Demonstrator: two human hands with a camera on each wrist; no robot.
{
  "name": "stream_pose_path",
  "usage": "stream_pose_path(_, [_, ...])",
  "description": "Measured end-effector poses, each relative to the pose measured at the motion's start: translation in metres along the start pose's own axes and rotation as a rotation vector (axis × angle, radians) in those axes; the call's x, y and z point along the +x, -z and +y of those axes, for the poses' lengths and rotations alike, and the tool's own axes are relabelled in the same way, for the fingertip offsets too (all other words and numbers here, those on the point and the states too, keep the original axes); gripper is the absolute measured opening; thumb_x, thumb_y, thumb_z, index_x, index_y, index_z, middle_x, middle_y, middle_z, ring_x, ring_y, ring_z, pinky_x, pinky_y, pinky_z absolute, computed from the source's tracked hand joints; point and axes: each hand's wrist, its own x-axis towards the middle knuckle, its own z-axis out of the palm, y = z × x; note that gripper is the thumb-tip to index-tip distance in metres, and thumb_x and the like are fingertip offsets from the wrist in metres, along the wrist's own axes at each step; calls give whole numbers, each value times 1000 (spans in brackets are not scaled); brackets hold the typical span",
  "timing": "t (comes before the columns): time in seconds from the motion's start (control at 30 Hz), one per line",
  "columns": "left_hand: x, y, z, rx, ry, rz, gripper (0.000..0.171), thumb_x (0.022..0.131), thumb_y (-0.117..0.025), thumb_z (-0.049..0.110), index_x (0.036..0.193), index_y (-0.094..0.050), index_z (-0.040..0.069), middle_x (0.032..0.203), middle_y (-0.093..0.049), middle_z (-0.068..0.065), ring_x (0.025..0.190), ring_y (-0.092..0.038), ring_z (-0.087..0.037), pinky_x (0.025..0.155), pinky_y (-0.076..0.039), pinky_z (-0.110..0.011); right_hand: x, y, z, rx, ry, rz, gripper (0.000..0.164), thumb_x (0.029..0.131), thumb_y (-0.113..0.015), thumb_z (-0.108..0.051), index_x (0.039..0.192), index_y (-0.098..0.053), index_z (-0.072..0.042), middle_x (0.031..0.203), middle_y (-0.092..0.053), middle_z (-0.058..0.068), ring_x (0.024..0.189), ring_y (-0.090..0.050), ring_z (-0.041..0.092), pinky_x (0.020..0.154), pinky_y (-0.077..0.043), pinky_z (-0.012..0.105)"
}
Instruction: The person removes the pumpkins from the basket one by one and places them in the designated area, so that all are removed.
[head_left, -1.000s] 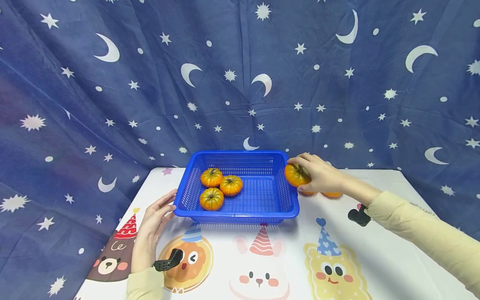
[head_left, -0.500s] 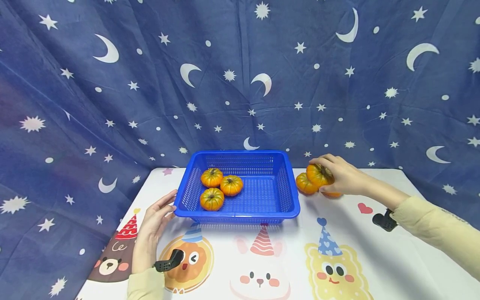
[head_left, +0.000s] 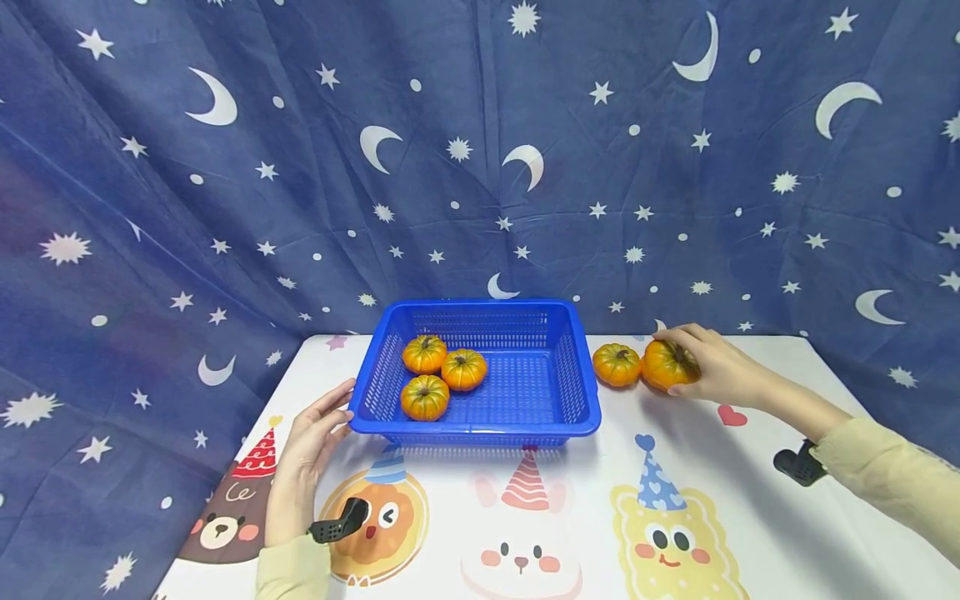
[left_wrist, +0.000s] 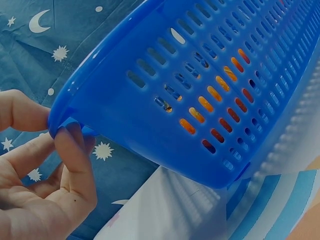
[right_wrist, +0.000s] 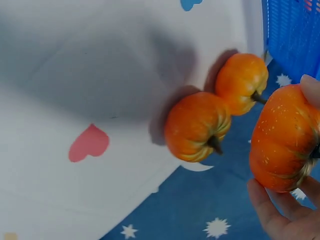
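My left hand (head_left: 307, 446) pinches the left rim of a blue plastic basket (head_left: 480, 429), thumb and fingers on either side of the edge in the left wrist view. Inside the basket's left half sit three small orange pumpkins (head_left: 463, 372). To the right of the basket, my right hand (head_left: 716, 367) grips another pumpkin (right_wrist: 282, 140) between thumb and fingers. The right wrist view shows two more pumpkins, a nearer one (right_wrist: 195, 127) and one by the basket (right_wrist: 242, 82), side by side on the table. In the head view the held pumpkin hides the nearer one.
A white tablecloth (head_left: 570, 508) printed with cartoon faces covers the table. Behind and to the left hangs a dark blue curtain (head_left: 457, 192) with moons and stars. Black camera mounts (head_left: 801, 463) sit on both wrists.
My right hand has moved rightward with its pumpkin, from the basket's right rim to over the farther table pumpkin, and lower. The pumpkin beside the basket has come into full view. The left hand stays put.
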Motion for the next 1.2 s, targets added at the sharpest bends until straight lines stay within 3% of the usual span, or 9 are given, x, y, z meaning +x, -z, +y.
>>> stream_pose_path(0.4, [-1,0,0,10,14,12,58,89,-51,-3,146,-37,0,104,-62,18,100,-56,-2,83,-47,-23,-13,-11,27,8,-58,99,76,65,-86,-15,130,-50,-2,122,-51,25,107,-51,42,88,-42,64])
stream_pose_path(1.2, [0,1,-1,11,-4,-2,58,88,-52,-4,145,-38,-1,103,-63,17,97,-58,-2,83,-47,-23,-24,-25,74,-12,-250,124,78,69,-83,-16,134,-43,1,120,-47,33,103,-45,53,83,-40,69])
